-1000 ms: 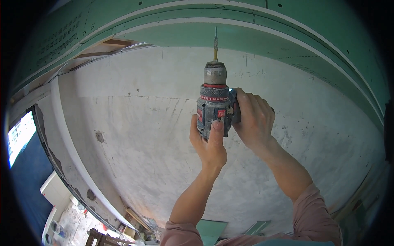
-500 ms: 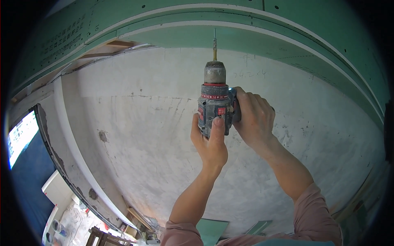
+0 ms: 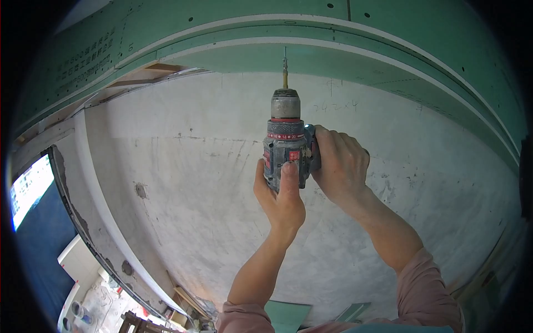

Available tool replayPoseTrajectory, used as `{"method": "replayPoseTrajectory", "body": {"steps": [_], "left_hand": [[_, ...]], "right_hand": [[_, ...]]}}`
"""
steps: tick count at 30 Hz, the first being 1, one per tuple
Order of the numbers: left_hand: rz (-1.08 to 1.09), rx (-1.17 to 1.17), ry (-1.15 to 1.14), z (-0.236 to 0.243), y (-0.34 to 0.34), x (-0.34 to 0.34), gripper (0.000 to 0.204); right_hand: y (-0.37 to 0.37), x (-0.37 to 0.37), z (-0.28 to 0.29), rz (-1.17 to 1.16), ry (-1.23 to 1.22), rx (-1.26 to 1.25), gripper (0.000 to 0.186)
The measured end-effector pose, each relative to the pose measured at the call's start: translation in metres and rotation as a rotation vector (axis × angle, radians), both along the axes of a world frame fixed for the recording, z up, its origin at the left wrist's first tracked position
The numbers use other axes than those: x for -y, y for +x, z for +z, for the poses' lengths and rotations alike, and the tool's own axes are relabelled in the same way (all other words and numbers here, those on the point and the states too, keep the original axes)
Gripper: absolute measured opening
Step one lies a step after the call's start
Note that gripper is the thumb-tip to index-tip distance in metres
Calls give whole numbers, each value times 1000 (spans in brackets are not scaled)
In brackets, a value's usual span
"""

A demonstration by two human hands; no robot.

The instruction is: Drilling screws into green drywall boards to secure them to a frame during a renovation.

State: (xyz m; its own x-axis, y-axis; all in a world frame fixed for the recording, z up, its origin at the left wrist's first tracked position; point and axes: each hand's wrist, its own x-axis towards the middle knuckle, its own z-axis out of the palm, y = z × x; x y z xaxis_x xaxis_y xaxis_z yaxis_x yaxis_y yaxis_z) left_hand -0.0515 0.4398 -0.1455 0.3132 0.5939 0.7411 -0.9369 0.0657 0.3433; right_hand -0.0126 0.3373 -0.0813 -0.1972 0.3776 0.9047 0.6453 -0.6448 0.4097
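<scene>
I hold a grey and red cordless drill up overhead with both hands. My right hand wraps its handle from the right. My left hand braces the back of the drill body, thumb pressed on it. The drill's bit points up and meets the edge of a green plasterboard ceiling panel.
A grey plastered wall fills the middle of the view. A window opening sits at the left. Timber pieces and several tins lie on the floor far below. A wooden batten shows at the ceiling's left.
The drill and both hands have shifted slightly; the grip is the same and the bit stays against the green panel.
</scene>
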Motion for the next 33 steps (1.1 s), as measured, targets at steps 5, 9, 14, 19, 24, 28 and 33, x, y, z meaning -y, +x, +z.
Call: {"method": "replayPoseTrajectory", "body": {"steps": [5,9,14,19,24,28,33], "left_hand": [[-22,14,-26,8,4,-4,53],[-50,1,-36,16,5,-8,48],[-74,-4,-28,16,5,-14,48],[-83,-4,2,15,4,-15,50],[-178,-27,11,15,4,-19,51],[-154,-55,15,16,2,-18,55],[-143,-55,-16,18,2,-14,48]], "right_hand": [[3,-4,5,13,8,16,44],[1,-5,12,-12,14,41,44],[-5,-6,12,-68,33,-21,54],[-1,-4,10,-93,6,-24,59],[-11,-2,12,-133,17,-21,57],[-11,0,14,-132,-20,-18,46],[-21,3,15,-137,-13,26,35]]}}
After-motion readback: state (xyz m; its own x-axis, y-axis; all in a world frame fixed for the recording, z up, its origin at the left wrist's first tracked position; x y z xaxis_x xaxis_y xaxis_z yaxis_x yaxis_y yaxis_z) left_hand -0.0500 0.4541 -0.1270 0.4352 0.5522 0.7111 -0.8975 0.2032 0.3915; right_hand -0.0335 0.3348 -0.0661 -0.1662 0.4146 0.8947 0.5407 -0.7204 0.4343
